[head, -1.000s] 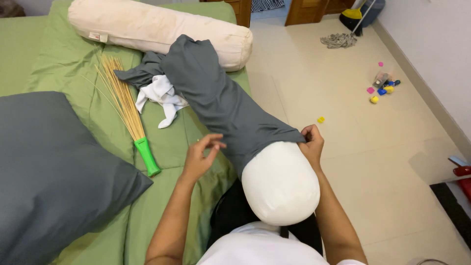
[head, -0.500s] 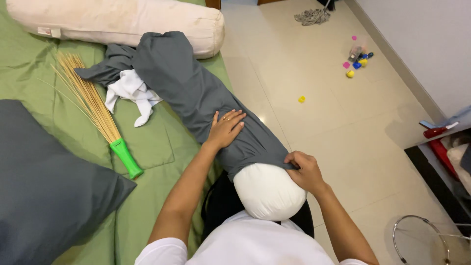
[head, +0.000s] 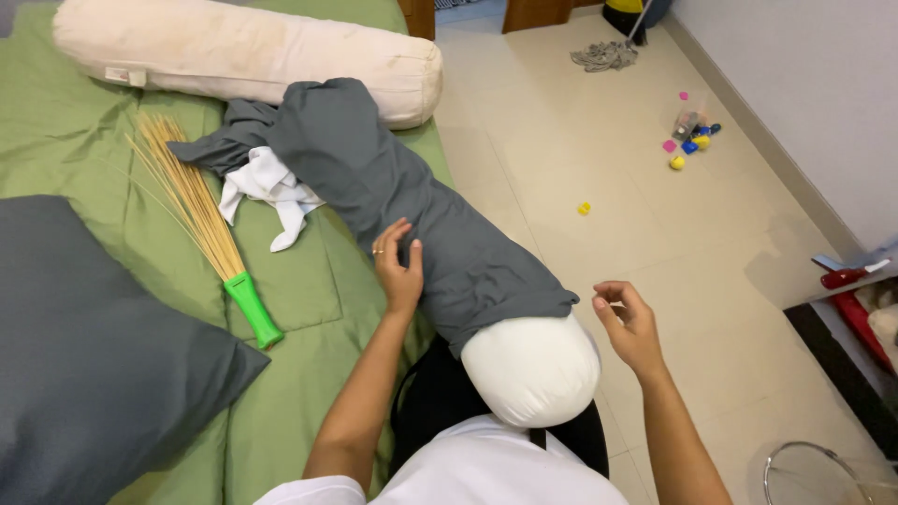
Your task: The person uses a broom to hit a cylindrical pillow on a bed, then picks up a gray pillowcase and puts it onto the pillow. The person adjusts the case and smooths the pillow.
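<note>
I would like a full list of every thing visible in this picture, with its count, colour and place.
bolster in cover: 1, white with a grey cover, lying from the bed toward the person; white end bare
bare bolster: 1, cream, top of the bed
bed sheet: 1, green, left half
pillow: 1, dark grey, lower left on the bed
stick broom: 1, straw with a green handle, on the bed
cloth: 1, white, beside the grey cover
mop: 1, grey, on the floor at top
small toys: several, yellow, blue and pink, on the floor by the wall
left hand: 1, flat on the grey cover
right hand: 1, in the air, right of the bolster, holding nothing
</note>
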